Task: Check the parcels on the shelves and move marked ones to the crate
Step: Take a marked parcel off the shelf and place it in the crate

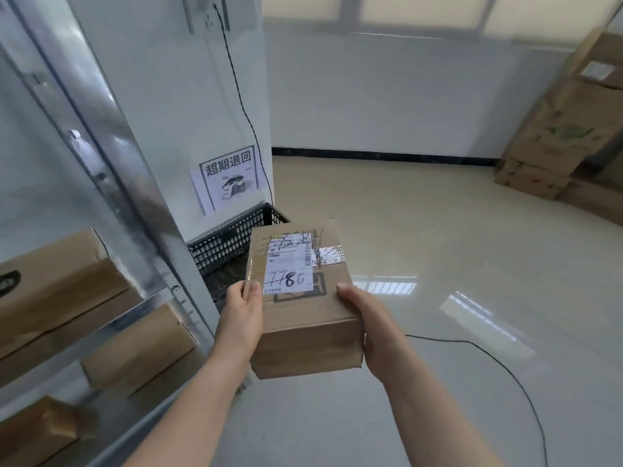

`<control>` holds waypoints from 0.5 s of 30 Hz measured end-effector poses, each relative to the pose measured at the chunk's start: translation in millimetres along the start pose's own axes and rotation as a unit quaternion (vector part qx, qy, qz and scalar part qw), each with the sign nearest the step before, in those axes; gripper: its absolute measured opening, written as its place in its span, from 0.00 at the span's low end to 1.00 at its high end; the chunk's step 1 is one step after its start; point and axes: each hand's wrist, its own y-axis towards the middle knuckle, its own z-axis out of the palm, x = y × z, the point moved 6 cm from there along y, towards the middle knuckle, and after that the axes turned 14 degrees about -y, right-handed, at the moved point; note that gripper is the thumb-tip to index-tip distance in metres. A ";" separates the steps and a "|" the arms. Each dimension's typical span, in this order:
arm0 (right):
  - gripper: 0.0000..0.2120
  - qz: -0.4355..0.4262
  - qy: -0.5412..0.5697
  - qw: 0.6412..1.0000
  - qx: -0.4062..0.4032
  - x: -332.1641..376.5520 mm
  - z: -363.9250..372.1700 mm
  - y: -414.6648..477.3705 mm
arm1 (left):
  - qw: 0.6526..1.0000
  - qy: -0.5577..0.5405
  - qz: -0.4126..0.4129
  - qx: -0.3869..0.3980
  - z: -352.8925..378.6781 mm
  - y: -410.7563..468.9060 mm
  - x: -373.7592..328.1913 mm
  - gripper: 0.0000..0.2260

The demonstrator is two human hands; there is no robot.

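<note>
I hold a brown cardboard parcel (pixel 305 318) in front of me with both hands. Its white label reads 7786 in black marker, and pen strokes cross the label's top. My left hand (pixel 241 318) grips its left side, thumb on the top face. My right hand (pixel 372 328) grips its right side, thumb on the top edge. Just beyond the parcel, a black plastic lattice crate (pixel 229 244) stands on the floor against a white pillar; the parcel hides part of it.
A metal shelf rack (pixel 111 183) at the left carries several cardboard parcels (pixel 138 352). A paper sign (pixel 227 178) hangs on the pillar above the crate. Stacked cartons (pixel 553 143) stand at the far right. A black cable (pixel 505 369) trails across the glossy floor.
</note>
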 end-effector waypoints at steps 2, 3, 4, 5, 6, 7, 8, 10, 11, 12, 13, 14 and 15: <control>0.35 0.010 -0.015 1.000 0.000 13.6 0.3 33.1 | 1.000 -0.004 -0.008 -0.009 7.3 23.3 -4.4 0.19; 0.39 0.015 -0.022 1.000 0.000 19.6 0.6 49.7 | 1.000 -0.005 -0.012 -0.015 10.4 34.1 -6.2 0.19; 0.41 0.018 -0.030 0.999 0.005 27.0 1.8 65.7 | 1.000 -0.008 -0.013 -0.022 13.6 46.0 -7.1 0.19; 0.41 0.019 -0.036 0.999 0.013 32.3 3.0 83.4 | 0.999 -0.010 -0.015 -0.029 17.0 56.7 -8.3 0.19; 0.41 0.023 -0.043 0.999 0.024 40.1 5.0 102.0 | 0.999 -0.018 -0.018 -0.039 20.2 69.6 -9.2 0.19; 0.40 0.021 -0.045 0.998 0.029 45.9 6.1 113.2 | 0.999 -0.024 -0.020 -0.044 22.7 77.0 -11.2 0.19; 0.39 0.022 -0.051 0.998 0.039 53.0 7.7 127.9 | 0.998 -0.030 -0.024 -0.055 25.6 87.9 -12.1 0.19; 0.37 0.024 -0.071 0.995 0.065 67.4 11.5 159.0 | 0.995 -0.032 -0.033 -0.087 31.2 109.0 -12.9 0.19; 0.36 0.027 -0.076 0.993 0.080 73.5 13.7 176.3 | 0.993 -0.032 -0.038 -0.104 33.9 118.6 -13.1 0.19; 0.35 0.031 -0.085 0.991 0.097 81.1 16.8 194.2 | 0.991 -0.031 -0.045 -0.124 36.1 129.2 -13.0 0.19; 0.36 0.031 -0.100 0.988 0.113 88.3 20.5 213.0 | 0.987 -0.030 -0.055 -0.148 38.4 138.2 -12.7 0.20; 0.39 0.035 -0.112 0.984 0.132 95.2 24.9 229.4 | 0.982 -0.029 -0.065 -0.173 39.6 146.5 -12.4 0.20; 0.42 0.041 -0.122 0.981 0.149 100.4 29.6 247.2 | 0.977 -0.031 -0.073 -0.197 41.2 154.2 -13.1 0.21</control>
